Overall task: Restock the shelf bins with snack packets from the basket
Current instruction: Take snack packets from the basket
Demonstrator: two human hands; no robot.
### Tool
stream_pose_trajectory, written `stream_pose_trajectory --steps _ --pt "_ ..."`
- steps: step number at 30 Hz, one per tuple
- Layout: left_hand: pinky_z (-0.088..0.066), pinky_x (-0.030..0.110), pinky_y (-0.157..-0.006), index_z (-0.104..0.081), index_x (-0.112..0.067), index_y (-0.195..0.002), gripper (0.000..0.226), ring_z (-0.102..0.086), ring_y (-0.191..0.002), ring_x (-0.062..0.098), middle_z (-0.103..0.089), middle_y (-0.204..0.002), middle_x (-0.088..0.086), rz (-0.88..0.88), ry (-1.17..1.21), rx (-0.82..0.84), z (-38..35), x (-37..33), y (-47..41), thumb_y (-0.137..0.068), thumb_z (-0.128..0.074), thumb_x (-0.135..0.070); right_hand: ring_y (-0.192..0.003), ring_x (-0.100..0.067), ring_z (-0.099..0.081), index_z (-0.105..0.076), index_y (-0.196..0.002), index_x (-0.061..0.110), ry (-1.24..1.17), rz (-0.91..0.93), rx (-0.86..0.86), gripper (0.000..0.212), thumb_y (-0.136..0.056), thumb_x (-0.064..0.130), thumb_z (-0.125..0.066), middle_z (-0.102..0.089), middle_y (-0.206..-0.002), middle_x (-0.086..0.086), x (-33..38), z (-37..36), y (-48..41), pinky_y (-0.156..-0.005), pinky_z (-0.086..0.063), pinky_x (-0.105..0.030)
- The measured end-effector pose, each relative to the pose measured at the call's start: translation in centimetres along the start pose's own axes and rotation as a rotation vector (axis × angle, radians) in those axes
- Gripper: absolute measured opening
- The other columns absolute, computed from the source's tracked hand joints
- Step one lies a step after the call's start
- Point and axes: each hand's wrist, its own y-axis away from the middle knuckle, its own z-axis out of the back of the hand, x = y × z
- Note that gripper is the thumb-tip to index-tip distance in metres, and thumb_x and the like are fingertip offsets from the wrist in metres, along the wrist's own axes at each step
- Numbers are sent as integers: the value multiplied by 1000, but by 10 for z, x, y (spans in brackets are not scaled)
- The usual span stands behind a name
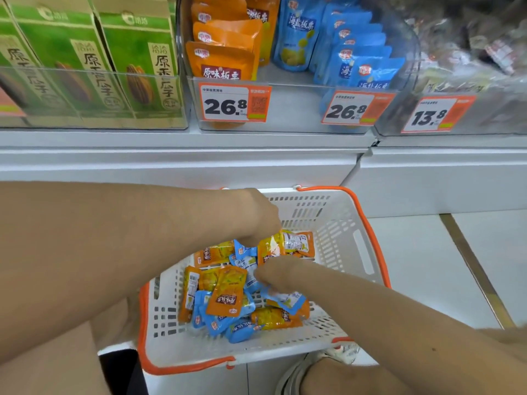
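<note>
White basket [342, 223], far end bare | left hand [262, 216], right hand [275, 272] on packets [225, 297], grips hidden

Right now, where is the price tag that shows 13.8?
In the head view, the 13.8 price tag is upper right, on the front of the clear bin, right of the right-hand 26.8 tag.

head cam | looks forward and down | basket [336, 232] close below | shelf bins [293, 112] ahead above
</note>
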Motion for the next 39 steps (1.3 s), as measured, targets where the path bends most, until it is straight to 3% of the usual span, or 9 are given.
stream_pose_trajectory --steps 3,6,11,15,20,27,31,35,39 --pt "-42 35 -55 -50 -19 -138 38 -46 -65 16 -41 -85 -2 -39 20 -55 10 11 8 -101 -58 -14 -109 -29 -56 -55 -132 13 -349 -49 -135 28 -108 27 -53 -59 -129 -10 -17 35 10 -85 -45 -41" --pt "-53 37 -66 -59 -16 -129 38 -61 -78 22 -56 -95 0 -26 119 -57 18 25 12 -95 -73 -26 -126 -32 -55 -59 -137 10 -552 -73 -283 35 -112 19 -37 -58 -140 -13 -30 78 36 -99 -43 -34" --pt "-47 32 -74 -46 -20 -121 90 -59 -93 18 -63 -113 -3 -47 540 -174 39 52 30 -56 -100 -51 -91 -25 -58 -69 -103 21 -981 -65 -354 19 -100 17 -50 -64 -99 -6 -58 122 88 -78 -46 -37" --pt "-38 24 -60 -47 -21 -106 70 -59 -84 7 -58 -102 -7 -47 775 -400 51 70 49 -66 -96 -51 -62 -23 -53 -70 -95 2 -1162 -100 -333 24 -97 10 -48 -69 -85 -17 -81 149 133 -57 -39 -33" --pt "-56 32 -85 -64 -32 -119 28 -69 -99 1 -73 -117 -10 -137 1222 -771 70 97 71 -95 -76 -39 -74 -23 -74 -60 -130 4 -1498 119 -249 40 -111 33 -39 -69 -122 -26 -105 179 196 -56 -55 -22" --pt "-64 32 -66 -66 -28 -120 16 -76 -83 9 -77 -100 -9 91 1462 -989 88 109 89 -104 -64 -28 -58 -20 -71 -65 -135 6 -1389 -69 -589 39 -102 18 -47 -76 -119 -14 -123 221 242 -38 -36 -19" --pt "-55 10 -65 -71 -20 -120 20 -70 -86 2 -76 -110 -6 298 1326 -1178 99 115 76 -102 -67 -28 -56 -21 -63 -77 -116 13 -1308 -15 -909 32 -86 17 -65 -75 -108 -11 -123 230 242 -45 -40 -21" --pt "-62 34 -74 -67 -21 -117 32 -71 -92 8 -74 -106 -7 486 1314 -1297 112 122 65 -90 -80 -32 -51 -14 -47 -75 -105 16 -1214 43 -1090 19 -88 19 -83 -80 -90 -7 -117 227 232 -54 -37 -26" --pt "-53 24 -72 -56 -26 -114 49 -66 -90 2 -68 -100 -14 490 1355 -1375 124 129 64 -78 -89 -36 -49 -5 -53 -75 -98 21 -1139 42 -1239 8 -92 16 -77 -80 -85 -6 -120 232 230 -51 -43 -22"
